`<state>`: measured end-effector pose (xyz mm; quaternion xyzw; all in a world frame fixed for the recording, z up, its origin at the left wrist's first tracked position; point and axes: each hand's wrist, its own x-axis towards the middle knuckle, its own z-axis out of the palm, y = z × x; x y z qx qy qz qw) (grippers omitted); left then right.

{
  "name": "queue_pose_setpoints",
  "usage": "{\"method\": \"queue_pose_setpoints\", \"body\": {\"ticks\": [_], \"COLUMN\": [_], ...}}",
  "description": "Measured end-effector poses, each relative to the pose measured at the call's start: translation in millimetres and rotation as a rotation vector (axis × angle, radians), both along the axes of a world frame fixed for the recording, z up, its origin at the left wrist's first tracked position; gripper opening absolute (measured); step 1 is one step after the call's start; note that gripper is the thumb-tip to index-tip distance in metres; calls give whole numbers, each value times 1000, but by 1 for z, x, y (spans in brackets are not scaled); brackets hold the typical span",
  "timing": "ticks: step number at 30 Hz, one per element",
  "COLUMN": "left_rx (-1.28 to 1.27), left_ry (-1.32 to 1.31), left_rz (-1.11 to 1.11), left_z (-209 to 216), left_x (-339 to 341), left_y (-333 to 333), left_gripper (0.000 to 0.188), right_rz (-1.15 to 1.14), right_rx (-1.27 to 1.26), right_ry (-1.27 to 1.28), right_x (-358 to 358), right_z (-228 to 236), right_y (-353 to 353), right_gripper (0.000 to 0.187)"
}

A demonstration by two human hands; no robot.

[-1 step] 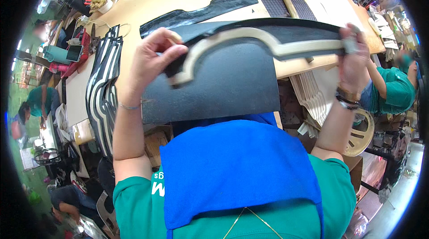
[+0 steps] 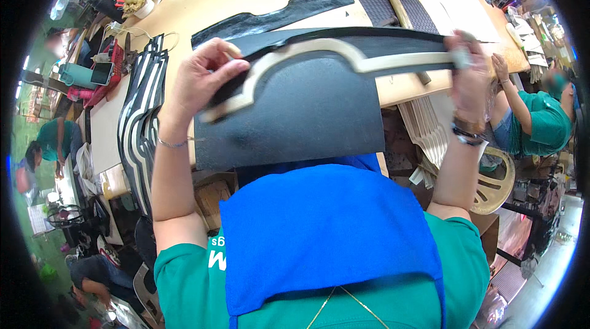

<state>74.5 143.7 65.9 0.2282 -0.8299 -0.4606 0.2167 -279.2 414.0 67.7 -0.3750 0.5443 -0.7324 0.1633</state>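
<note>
Stretched between my two hands is a long black curved piece of sheet material, maybe leather, with a cream strip [image 2: 316, 52] along its near edge. It is held in the air above a dark rectangular board [image 2: 295, 120]. My left hand [image 2: 206, 77] pinches its left part between thumb and fingers, and the left tip hangs past the hand. At the other end my right hand [image 2: 468, 77] grips the piece; the fingers are blurred and something pale shows at them. Behind it lies a glossy black shaped piece [image 2: 270, 16] on the table.
A hammer [image 2: 399, 6] rests on a dark textured mat [image 2: 375, 6]. Several black-and-cream pieces [image 2: 138, 120] hang over the table's left side. Pale shaped strips [image 2: 427, 132] are stacked at the right, near a cream plastic chair [image 2: 491, 187]. A co-worker in green [image 2: 544, 120] sits at right.
Both hands and the curved piece have shifted left, the right hand most. The left tip has swung outward to the left. At right, the co-worker's hand has come into view.
</note>
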Motion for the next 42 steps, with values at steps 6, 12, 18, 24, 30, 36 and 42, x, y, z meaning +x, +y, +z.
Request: {"method": "queue_pose_setpoints", "body": {"ticks": [6, 12, 18, 24, 30, 36, 42], "left_rx": [-594, -622, -624, -801, -706, -659, -635], "left_ry": [-328, -307, -397, -376, -403, -405, -368], "left_rz": [85, -1, -2, 142, 216, 281, 293], "left_z": [-59, -86, -70, -84, -110, -114, -110], "left_x": [-5, -74, -83, 3, 46, 48, 48], "left_y": [-66, -95, -62, 19, 53, 57, 57], "left_gripper": [30, 26, 30, 51, 55, 57, 56], "right_rz": [-21, 163, -38, -368, -239, 89, 322], "right_rx": [376, 550, 543, 841, 1070, 829, 929], "right_ry": [670, 1101, 1079, 1176, 1066, 320, 850], "right_x": [58, 109, 84, -36, -75, 14, 58], "right_z": [-82, -113, -104, -113, -117, -81, -72], "right_y": [-33, -30, -27, -27, -25, -37, -67], "right_gripper": [38, 35, 30, 40, 45, 40, 34]}}
